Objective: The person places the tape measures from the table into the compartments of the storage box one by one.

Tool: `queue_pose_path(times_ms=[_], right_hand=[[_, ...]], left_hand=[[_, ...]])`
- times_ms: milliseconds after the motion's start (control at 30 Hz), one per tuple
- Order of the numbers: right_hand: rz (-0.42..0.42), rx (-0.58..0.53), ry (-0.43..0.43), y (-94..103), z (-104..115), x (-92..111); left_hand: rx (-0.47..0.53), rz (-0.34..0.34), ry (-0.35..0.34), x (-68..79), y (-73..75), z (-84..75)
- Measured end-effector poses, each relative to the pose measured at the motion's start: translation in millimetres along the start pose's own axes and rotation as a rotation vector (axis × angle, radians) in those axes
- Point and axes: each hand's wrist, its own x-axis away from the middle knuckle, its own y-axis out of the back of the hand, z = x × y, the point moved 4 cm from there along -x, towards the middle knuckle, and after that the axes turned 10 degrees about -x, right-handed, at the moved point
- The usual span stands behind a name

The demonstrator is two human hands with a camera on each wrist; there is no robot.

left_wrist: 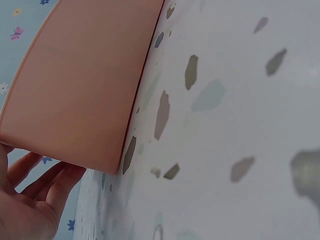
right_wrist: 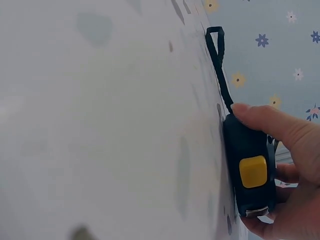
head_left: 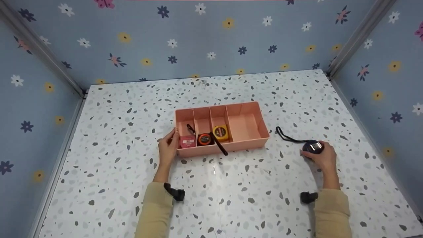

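Note:
My left hand (head_left: 168, 147) holds the left end of a pink divided storage box (head_left: 219, 150), thumb at the rim and fingers along the outer end wall (left_wrist: 65, 177). In its compartments lie a pink tape measure (head_left: 187, 141), an orange-and-black tape measure (head_left: 205, 139) and a yellow tape measure (head_left: 220, 132). The wide right compartment shows a bare floor. To the right of the box, my right hand (head_left: 325, 157) grips a dark tape measure (right_wrist: 250, 165) between thumb and fingers. A yellow button (right_wrist: 253, 172) shows on its edge, and its black strap (head_left: 287, 137) trails toward the box.
A white speckled table (head_left: 244, 198) lies under everything. Blue flowered panels (head_left: 211, 36) wall it in at the back and both sides. One black wrist strap (head_left: 175, 192) sits on the left sleeve and another (head_left: 309, 197) on the right. A black strap (head_left: 219, 145) hangs over the box's front wall.

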Motion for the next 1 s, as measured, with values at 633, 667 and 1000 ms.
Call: queue_pose_path(times_ms=[633, 667, 1000], right_hand=[[-0.039, -0.040, -0.020, -0.9, -4.9, -3.0], [-0.038, -0.042, -0.023, -1.0, -4.0, -3.2], [-0.031, -0.082, -0.031, -2.8, 18.1, 2.1]], left_hand=[[-0.001, 0.021, 0.018, 0.0, -0.4, -0.1], [-0.003, 0.022, 0.022, 0.0, -0.4, 0.0], [-0.010, 0.025, 0.039, 0.4, -0.4, 0.2]])
